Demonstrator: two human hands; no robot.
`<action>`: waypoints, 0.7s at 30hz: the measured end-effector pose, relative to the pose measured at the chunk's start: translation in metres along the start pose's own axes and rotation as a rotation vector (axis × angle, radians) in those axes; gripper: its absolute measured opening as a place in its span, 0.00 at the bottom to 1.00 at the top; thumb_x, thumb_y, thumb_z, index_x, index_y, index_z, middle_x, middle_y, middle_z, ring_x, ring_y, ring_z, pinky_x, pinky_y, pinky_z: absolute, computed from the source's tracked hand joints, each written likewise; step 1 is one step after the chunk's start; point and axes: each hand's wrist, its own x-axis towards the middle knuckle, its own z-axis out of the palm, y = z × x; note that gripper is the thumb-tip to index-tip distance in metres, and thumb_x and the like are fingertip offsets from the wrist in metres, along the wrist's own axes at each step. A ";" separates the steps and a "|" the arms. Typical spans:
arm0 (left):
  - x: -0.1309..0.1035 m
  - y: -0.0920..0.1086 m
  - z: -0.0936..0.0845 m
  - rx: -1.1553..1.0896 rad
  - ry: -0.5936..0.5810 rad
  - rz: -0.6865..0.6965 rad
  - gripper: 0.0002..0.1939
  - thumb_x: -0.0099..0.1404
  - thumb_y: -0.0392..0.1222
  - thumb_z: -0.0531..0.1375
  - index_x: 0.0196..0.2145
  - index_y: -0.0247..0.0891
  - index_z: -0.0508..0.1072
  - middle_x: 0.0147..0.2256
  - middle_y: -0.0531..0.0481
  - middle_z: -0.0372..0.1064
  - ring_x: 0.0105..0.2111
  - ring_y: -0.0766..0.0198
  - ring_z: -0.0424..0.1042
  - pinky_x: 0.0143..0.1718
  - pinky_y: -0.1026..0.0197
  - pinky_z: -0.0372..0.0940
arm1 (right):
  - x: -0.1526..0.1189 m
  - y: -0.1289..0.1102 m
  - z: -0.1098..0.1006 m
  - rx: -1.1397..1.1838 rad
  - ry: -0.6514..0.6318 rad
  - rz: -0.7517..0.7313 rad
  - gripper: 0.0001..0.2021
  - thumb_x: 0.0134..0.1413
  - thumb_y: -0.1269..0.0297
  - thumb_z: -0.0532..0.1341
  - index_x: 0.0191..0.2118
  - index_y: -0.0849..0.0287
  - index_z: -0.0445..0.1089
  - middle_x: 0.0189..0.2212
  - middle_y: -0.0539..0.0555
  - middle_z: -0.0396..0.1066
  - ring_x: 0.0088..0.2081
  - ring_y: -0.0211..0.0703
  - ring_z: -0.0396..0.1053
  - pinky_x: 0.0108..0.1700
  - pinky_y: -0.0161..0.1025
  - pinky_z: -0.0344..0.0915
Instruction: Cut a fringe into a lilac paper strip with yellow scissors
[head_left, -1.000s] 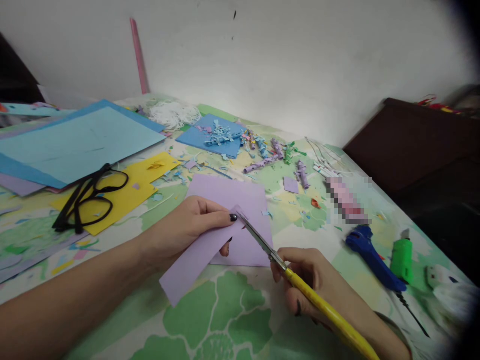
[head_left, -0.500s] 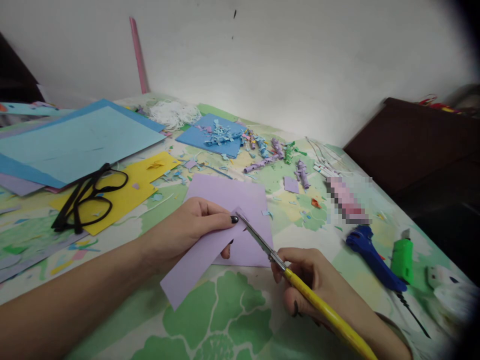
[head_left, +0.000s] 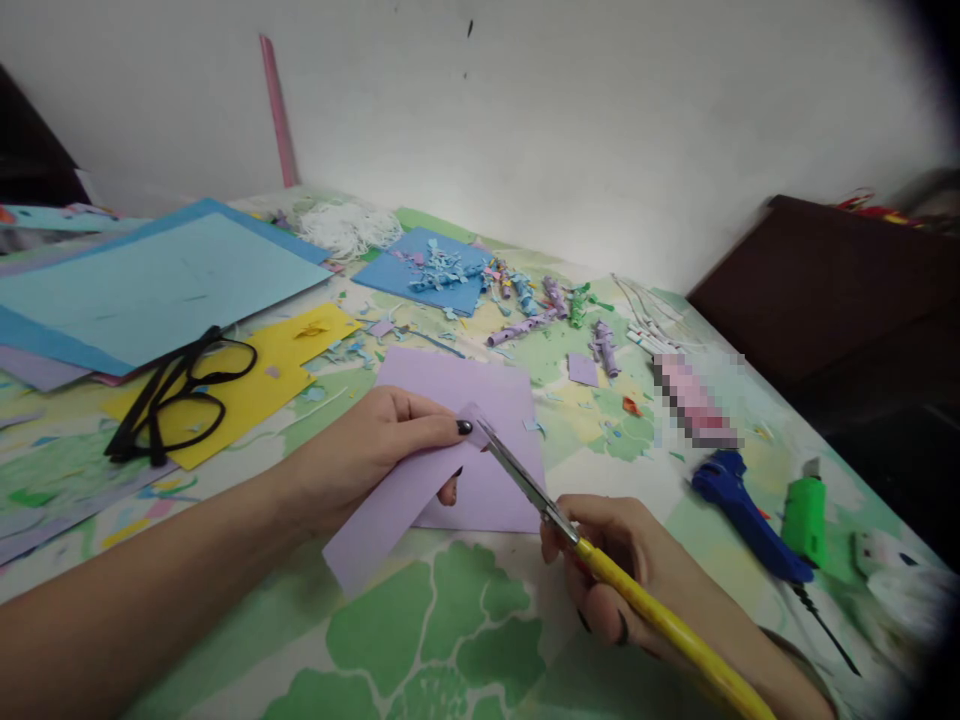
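Observation:
Between thumb and fingers, my left hand [head_left: 397,440] pinches a strip of purple paper [head_left: 386,520], its lower end slanting down toward me. My right hand [head_left: 615,570] grips a pair of scissors [head_left: 525,482] with yellow handles. The blade tips lie close by the strip's upper end, near my left thumbnail; whether they touch the paper I cannot tell. Under both, a larger purple sheet [head_left: 502,385] lies flat on the table. My right-hand fingers are partly hidden behind the handle.
Black glasses [head_left: 187,400] rest on yellow paper [head_left: 300,350] at left, beside large blue sheets [head_left: 172,280]. Rolled paper pieces [head_left: 604,350] and scraps lie beyond the hands. At right are a blue glue gun [head_left: 750,515], a green lighter-like object [head_left: 805,520] and a dark box [head_left: 840,280].
My left hand has shifted slightly up and left with the strip. The scissors' tips have drawn back a little to the right, and my right thumb has moved lower.

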 end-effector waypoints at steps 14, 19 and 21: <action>-0.002 -0.001 0.001 0.022 -0.010 -0.002 0.15 0.60 0.42 0.60 0.17 0.36 0.74 0.16 0.50 0.73 0.13 0.71 0.62 0.16 0.69 0.54 | 0.002 -0.003 0.004 -0.030 0.057 0.017 0.23 0.40 0.48 0.72 0.28 0.59 0.62 0.18 0.42 0.56 0.19 0.31 0.47 0.19 0.30 0.47; -0.002 -0.002 0.001 -0.002 -0.031 -0.002 0.16 0.60 0.42 0.60 0.17 0.35 0.74 0.15 0.50 0.72 0.14 0.72 0.63 0.16 0.71 0.53 | 0.002 -0.007 0.004 -0.053 0.055 0.010 0.23 0.40 0.48 0.72 0.26 0.59 0.61 0.17 0.42 0.55 0.20 0.31 0.48 0.20 0.29 0.48; -0.002 -0.002 0.001 0.000 -0.030 -0.004 0.16 0.59 0.42 0.60 0.17 0.35 0.74 0.15 0.50 0.71 0.14 0.72 0.63 0.16 0.71 0.53 | 0.002 -0.009 0.005 -0.061 0.061 0.012 0.25 0.38 0.45 0.71 0.25 0.58 0.60 0.17 0.42 0.54 0.19 0.31 0.48 0.20 0.30 0.47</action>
